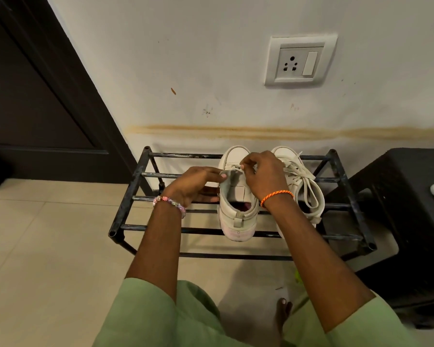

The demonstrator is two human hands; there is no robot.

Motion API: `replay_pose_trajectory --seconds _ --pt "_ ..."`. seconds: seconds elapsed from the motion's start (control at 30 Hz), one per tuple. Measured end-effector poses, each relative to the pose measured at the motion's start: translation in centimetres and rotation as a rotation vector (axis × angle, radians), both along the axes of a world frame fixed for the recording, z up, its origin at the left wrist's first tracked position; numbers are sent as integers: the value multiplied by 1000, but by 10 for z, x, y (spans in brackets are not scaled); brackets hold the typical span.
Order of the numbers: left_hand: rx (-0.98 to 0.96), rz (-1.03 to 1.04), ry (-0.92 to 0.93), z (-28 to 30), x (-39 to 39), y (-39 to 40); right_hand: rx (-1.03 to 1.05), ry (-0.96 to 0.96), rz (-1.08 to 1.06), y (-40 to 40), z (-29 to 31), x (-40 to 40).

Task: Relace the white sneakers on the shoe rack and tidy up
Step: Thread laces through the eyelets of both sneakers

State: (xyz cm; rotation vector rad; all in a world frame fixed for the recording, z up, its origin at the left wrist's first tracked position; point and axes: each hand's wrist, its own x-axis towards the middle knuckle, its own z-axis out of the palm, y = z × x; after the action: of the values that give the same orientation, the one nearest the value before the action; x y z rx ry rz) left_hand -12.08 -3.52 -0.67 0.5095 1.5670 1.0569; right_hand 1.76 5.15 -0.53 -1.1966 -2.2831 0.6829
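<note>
Standing over the black shoe rack [135,181], we see both white sneakers on its top bars, toes toward the wall at 12 o'clock. Our left hand [198,182] grips the side of the left sneaker [238,221], thumb pressed on its upper edge. Our right hand [263,176] pinches a bit of lace [236,167] between thumb and forefinger near the front eyelets of that sneaker. The right sneaker [308,196] sits just beside it at 3 o'clock, its laces loose and looped over the tongue. A dark stool [398,196] stands at 3 o'clock of the rack, and a wall socket [300,61] sits above at 12 o'clock
</note>
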Motion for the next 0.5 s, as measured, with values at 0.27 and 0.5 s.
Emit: replay_pose_trajectory --seconds 0.27,0.5 --pt "-31 17 -116 -9 -5 3 -41 -49 51 -6 -2 -9" --pt "-16 14 -143 -13 -8 0 -14 -137 87 -6 1 -14"
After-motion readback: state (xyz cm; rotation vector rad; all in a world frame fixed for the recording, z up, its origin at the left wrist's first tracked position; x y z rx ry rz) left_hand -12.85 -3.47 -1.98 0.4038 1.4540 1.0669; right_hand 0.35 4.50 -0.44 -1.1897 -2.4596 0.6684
